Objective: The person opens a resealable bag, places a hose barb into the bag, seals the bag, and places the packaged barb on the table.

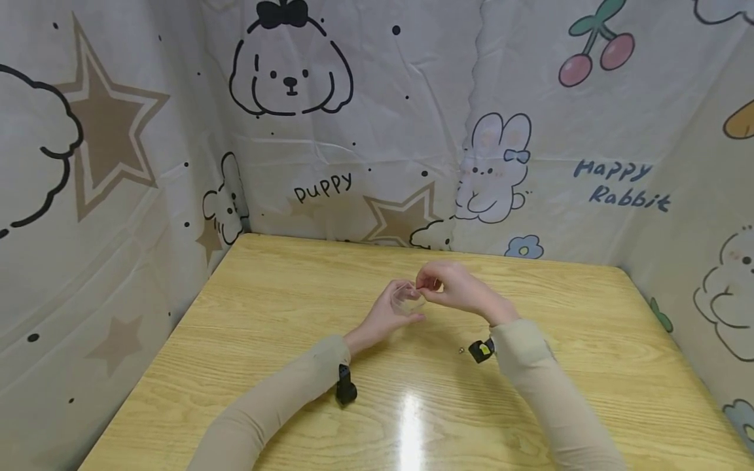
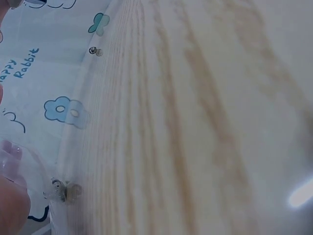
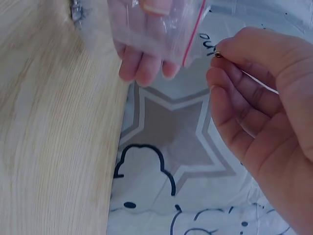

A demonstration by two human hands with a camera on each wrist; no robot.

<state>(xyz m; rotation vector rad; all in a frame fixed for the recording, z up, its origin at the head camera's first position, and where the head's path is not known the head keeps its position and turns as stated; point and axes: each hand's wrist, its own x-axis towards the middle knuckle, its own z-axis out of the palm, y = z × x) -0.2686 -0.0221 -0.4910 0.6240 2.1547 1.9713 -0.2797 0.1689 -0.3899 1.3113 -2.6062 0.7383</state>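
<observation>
My left hand (image 1: pixel 384 316) holds a small clear zip bag (image 3: pixel 171 41) with a red seal line along its mouth. In the right wrist view its fingers lie behind the plastic, with the thumb in front. My right hand (image 1: pixel 459 288) pinches a tiny gold-coloured metal bead (image 3: pixel 218 54) between thumb and index finger, beside the bag's mouth and apart from it. Small shiny metal pieces (image 2: pixel 58 190) show at the bag's lower edge in the left wrist view; whether they lie inside it I cannot tell.
Another tiny metal piece (image 1: pixel 461 350) lies on the wooden table (image 1: pixel 283 288), left of the black camera (image 1: pixel 482 350) on the right wrist. A second black camera (image 1: pixel 345 387) hangs at the left wrist. Printed cloth (image 1: pixel 377 131) surrounds the table's back and sides.
</observation>
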